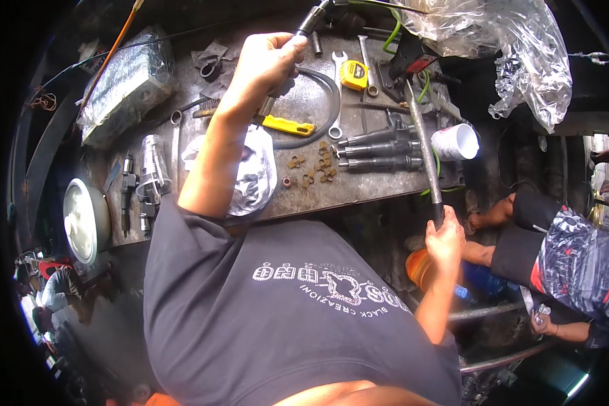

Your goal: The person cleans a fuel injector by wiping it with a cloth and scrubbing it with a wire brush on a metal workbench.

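Observation:
My left hand (272,64) is closed round a dark cylindrical metal part (312,20) above the back of the steel bench (318,196). My right hand (443,237) grips the black handle of a long steel bar (423,145), whose far end reaches a dark block with red on it (407,57). Beside the bar lie several dark injector-like parts (375,162) and a white cup (453,142). Nearer my left arm are a wrench (338,95), a yellow tape measure (353,74), a yellow-handled tool (287,124), a black hose (325,81), brass-coloured clips (321,162) and a white cloth (250,176).
A white bowl (84,220), metal parts (126,196) and a wrapped block (125,88) occupy the bench's left. Crumpled plastic (528,74) hangs at back right. Another person (582,257) is low at my right beside metal tubes (494,311); another person (64,298) is at lower left.

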